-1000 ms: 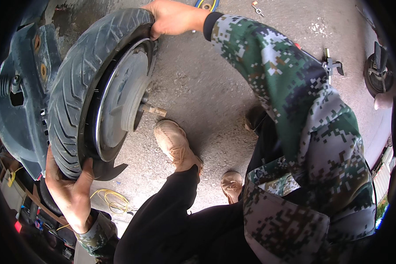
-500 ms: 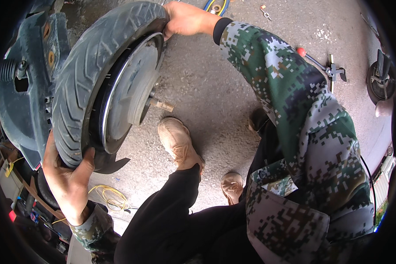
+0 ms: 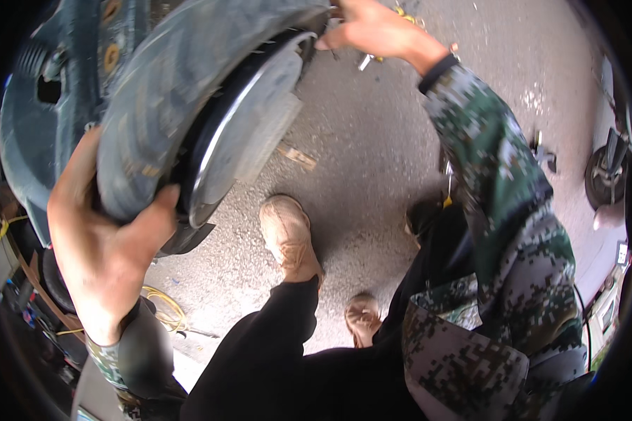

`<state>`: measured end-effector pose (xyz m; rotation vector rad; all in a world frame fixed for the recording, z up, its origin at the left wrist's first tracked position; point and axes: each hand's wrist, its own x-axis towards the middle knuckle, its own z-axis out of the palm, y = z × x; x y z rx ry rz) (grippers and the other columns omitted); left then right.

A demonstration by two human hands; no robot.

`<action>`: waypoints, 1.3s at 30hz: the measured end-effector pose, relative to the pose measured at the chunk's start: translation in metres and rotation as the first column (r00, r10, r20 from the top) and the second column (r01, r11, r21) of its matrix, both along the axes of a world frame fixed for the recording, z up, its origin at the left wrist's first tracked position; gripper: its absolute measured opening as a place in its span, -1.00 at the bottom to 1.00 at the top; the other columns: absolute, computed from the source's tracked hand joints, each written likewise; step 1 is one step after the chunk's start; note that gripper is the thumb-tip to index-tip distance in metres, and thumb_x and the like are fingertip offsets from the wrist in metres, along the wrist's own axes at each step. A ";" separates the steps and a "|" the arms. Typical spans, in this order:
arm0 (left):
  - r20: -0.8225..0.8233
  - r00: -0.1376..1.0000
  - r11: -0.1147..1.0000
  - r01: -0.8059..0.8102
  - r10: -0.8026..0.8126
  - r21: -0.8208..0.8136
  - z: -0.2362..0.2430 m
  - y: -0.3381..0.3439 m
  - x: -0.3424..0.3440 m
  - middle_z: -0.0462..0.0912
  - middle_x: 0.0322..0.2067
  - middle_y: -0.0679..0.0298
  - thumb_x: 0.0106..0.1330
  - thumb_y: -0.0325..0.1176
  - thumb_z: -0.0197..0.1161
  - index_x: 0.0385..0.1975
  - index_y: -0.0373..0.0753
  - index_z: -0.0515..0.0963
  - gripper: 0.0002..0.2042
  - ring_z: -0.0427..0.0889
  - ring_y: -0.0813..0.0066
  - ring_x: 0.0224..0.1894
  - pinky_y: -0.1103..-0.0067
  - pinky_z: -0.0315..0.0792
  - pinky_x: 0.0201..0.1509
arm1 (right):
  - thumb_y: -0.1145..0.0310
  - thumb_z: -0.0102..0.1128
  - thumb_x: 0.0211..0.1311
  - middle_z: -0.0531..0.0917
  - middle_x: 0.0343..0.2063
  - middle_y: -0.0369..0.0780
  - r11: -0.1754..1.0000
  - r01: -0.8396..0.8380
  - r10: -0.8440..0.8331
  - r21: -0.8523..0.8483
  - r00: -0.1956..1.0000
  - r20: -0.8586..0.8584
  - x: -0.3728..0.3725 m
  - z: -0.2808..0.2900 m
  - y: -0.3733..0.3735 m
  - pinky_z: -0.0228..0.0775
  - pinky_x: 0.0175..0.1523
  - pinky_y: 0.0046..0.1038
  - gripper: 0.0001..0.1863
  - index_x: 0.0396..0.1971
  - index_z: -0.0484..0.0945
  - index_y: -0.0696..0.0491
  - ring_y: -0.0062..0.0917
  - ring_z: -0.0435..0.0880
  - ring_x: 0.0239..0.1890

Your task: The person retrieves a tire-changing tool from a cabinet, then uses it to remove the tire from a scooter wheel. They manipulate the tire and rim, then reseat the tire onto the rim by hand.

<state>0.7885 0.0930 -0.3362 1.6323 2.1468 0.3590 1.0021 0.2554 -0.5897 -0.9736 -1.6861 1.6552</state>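
A wheel with a black treaded tyre (image 3: pixel 165 91) and a flat grey metal hub (image 3: pixel 249 119) is held tilted in front of me, blurred by motion. My left hand (image 3: pixel 112 245) grips its lower left end, thumb on the sidewall and fingers round the tread. At the upper right end, my right hand (image 3: pixel 383 31) is closed on the tyre's rim; its fingertips are partly hidden behind the rubber. A dark flap of material (image 3: pixel 186 240) shows under the wheel by my left thumb.
A large dark vehicle body part (image 3: pixel 24 140) stands close behind the wheel at left. On the concrete lie a small wooden block (image 3: pixel 298 156), a yellow cable (image 3: pixel 167 309) and a metal tool (image 3: pixel 546 158). Another small wheel (image 3: pixel 604 179) is at the far right.
Both hands have carried the wheel up and to the right, and it looks larger. My right hand has moved right along with it; both grips remain.
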 end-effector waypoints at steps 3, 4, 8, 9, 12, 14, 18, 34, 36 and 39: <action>-0.043 0.969 0.963 0.235 -0.243 -0.134 -0.021 0.025 0.013 0.74 -0.09 0.13 0.08 -0.50 0.39 0.10 -0.49 0.58 -0.49 0.65 0.46 -0.06 0.56 0.47 0.15 | 0.51 0.43 0.14 0.40 0.43 0.11 0.936 -0.060 0.111 0.347 0.985 -0.130 0.031 0.056 -0.025 0.45 0.43 -0.17 0.02 0.58 0.05 0.14 -0.16 0.57 0.34; -0.065 0.954 0.948 0.281 -0.293 -0.148 -0.025 0.033 0.011 0.76 -0.18 0.14 0.06 -0.48 0.39 0.09 -0.51 0.59 -0.49 0.67 0.45 -0.12 0.54 0.53 0.10 | 0.51 0.43 0.12 0.46 0.36 0.14 0.804 -0.071 0.160 0.590 0.982 -0.100 0.028 0.074 -0.031 0.47 0.39 -0.17 -0.01 0.55 0.10 0.19 -0.12 0.60 0.30; -0.119 0.922 0.925 0.350 -0.368 -0.150 -0.028 0.046 0.006 0.75 -0.33 0.12 0.04 -0.44 0.42 -0.03 -0.52 0.63 -0.55 0.70 0.46 -0.27 0.51 0.57 -0.09 | 0.49 0.44 0.03 0.65 0.04 0.16 0.515 -0.154 0.189 0.843 0.980 0.064 -0.002 0.132 -0.054 0.55 0.20 -0.17 -0.17 0.36 0.35 0.28 0.02 0.68 0.08; -0.195 0.903 0.923 0.366 -0.384 -0.121 -0.029 0.045 0.007 0.73 -0.37 0.11 0.03 -0.42 0.43 -0.09 -0.51 0.65 -0.58 0.70 0.48 -0.29 0.51 0.55 -0.14 | 0.49 0.45 0.01 0.68 -0.03 0.14 0.548 -0.202 0.223 0.812 0.970 0.090 -0.015 0.142 -0.052 0.56 0.16 -0.17 -0.24 0.29 0.41 0.28 0.02 0.69 0.04; -0.057 0.920 0.915 0.375 -0.387 -0.147 -0.028 0.051 0.011 0.71 -0.41 0.15 0.00 -0.35 0.45 -0.13 -0.49 0.67 -0.57 0.69 0.50 -0.33 0.51 0.55 -0.15 | 0.48 0.49 -0.01 0.70 -0.10 0.09 0.655 -0.342 0.261 0.674 0.939 0.223 -0.022 0.158 -0.051 0.57 0.09 -0.18 -0.35 0.15 0.50 0.27 -0.01 0.70 -0.01; -0.040 0.897 0.891 0.431 -0.440 -0.144 -0.032 0.052 0.013 0.73 -0.40 0.16 0.00 -0.28 0.47 -0.13 -0.48 0.68 -0.54 0.70 0.48 -0.35 0.53 0.57 -0.14 | 0.45 0.54 -0.04 0.70 -0.10 0.06 0.669 -0.334 0.187 0.664 0.940 0.285 -0.018 0.164 -0.057 0.58 0.07 -0.18 -0.41 0.05 0.54 0.24 -0.05 0.70 -0.01; -0.128 0.900 0.909 0.413 -0.417 -0.056 -0.036 0.036 0.002 0.76 -0.26 0.09 0.08 -0.29 0.55 -0.05 -0.43 0.69 -0.54 0.74 0.43 -0.20 0.50 0.59 0.01 | 0.42 0.62 -0.12 0.71 -0.11 -0.01 0.729 -0.436 0.269 0.528 0.891 0.366 -0.022 0.165 -0.056 0.55 0.11 -0.21 -0.37 0.03 0.57 0.21 -0.14 0.69 0.01; 0.566 0.801 0.971 -0.239 0.195 0.004 -0.277 -0.115 -0.089 0.67 0.16 -0.03 0.20 -0.30 0.62 0.21 -0.47 0.52 -0.37 0.69 0.29 0.10 0.44 0.60 0.14 | 0.33 0.78 -0.18 0.79 -0.08 -0.18 0.793 -0.481 0.339 0.375 0.859 0.384 -0.018 0.166 -0.027 0.57 0.11 -0.39 -0.26 0.10 0.63 0.13 -0.40 0.75 -0.04; 0.607 0.785 0.961 -0.247 0.123 0.124 -0.294 -0.107 -0.094 0.72 0.07 0.05 0.19 -0.36 0.60 0.11 -0.44 0.60 -0.48 0.68 0.35 0.05 0.46 0.57 0.14 | 0.32 0.77 -0.16 0.79 -0.08 -0.18 0.713 -0.512 0.285 0.479 0.836 0.469 -0.018 0.165 -0.024 0.58 0.13 -0.39 -0.26 0.11 0.62 0.13 -0.39 0.75 -0.04; 0.585 0.800 0.929 -0.306 0.133 0.208 -0.292 -0.108 -0.093 0.79 -0.08 0.19 0.17 -0.43 0.55 -0.04 -0.38 0.70 -0.64 0.71 0.35 -0.04 0.42 0.52 0.18 | 0.33 0.76 -0.13 0.79 -0.07 -0.17 0.754 -0.525 0.222 0.394 0.769 0.600 -0.023 0.166 -0.024 0.57 0.16 -0.39 -0.27 0.11 0.62 0.14 -0.37 0.75 -0.02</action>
